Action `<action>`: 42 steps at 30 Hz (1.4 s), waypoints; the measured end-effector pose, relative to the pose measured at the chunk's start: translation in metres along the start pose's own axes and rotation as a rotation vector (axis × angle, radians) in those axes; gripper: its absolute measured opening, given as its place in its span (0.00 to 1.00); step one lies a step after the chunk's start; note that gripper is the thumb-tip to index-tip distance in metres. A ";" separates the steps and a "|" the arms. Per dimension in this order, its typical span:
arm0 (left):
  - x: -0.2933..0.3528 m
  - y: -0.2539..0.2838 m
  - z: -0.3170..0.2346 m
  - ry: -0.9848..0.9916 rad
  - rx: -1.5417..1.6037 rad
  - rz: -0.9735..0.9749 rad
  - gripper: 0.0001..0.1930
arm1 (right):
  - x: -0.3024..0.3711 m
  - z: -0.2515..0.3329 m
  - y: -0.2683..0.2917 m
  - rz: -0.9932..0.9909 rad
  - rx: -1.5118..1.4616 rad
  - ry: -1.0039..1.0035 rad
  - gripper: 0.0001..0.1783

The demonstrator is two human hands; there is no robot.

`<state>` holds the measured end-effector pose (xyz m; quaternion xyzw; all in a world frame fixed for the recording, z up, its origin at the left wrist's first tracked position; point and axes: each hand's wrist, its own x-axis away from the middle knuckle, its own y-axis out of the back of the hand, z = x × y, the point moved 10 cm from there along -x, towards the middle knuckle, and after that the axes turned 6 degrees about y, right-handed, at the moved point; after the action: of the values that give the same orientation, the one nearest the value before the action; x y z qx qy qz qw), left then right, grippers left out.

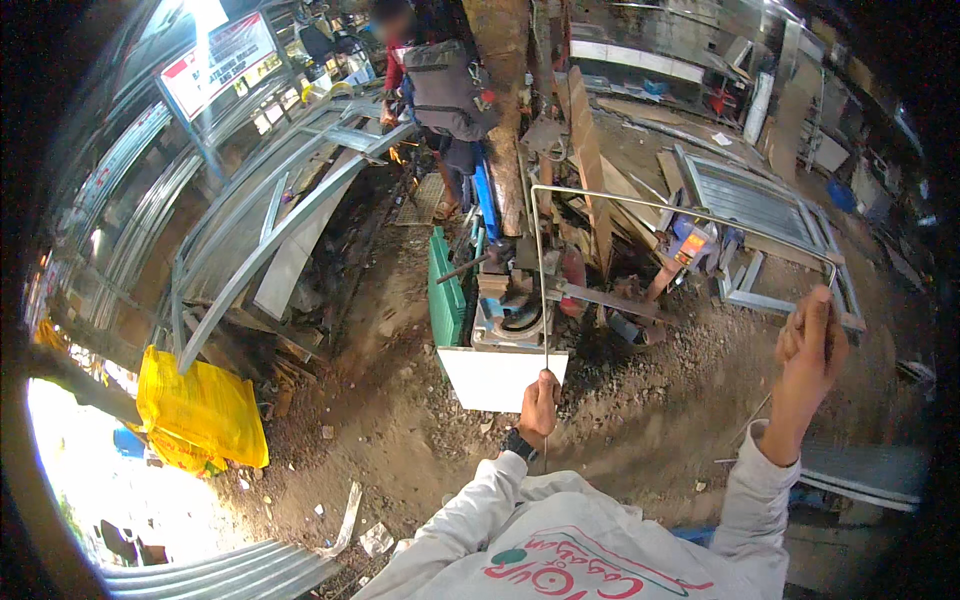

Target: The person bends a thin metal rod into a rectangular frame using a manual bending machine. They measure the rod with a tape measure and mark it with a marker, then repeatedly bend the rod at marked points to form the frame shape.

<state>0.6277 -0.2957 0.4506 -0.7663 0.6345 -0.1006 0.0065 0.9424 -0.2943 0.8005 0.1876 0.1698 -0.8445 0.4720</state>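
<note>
Through my remote view, I have my left hand's (pixel 538 408) fingers clamped around the upright leg of a thin, bent metal rod (pixel 542 280), before a white panel (pixel 490 380). My right hand's (pixel 812 335) fingers are closed on its other end, just below 1 of its 2 bends. Beyond, 1 co-worker (pixel 445 95) stands near a metal frame (pixel 270 242).

A thin metal rod (pixel 620 197), bent sharply above the frame's centre, drops downward on one side and slopes across to another bend at the right.
</note>
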 end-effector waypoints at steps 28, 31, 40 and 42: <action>0.017 -0.014 -0.031 0.123 -0.011 0.189 0.30 | -0.039 -0.121 0.036 0.088 0.041 -0.299 0.21; 0.018 -0.007 -0.034 0.143 0.024 0.191 0.31 | -0.039 -0.125 0.024 0.070 0.035 -0.315 0.21; -0.007 0.084 -0.014 0.328 0.190 0.180 0.30 | 0.011 -0.136 -0.082 0.012 0.033 -0.353 0.16; -0.013 0.103 -0.015 0.334 0.165 0.143 0.29 | 0.018 -0.155 -0.103 -0.039 -0.032 -0.355 0.17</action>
<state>0.5230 -0.3014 0.4494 -0.6886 0.6693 -0.2775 -0.0288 0.8696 -0.1843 0.6678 0.0249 0.1008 -0.8704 0.4812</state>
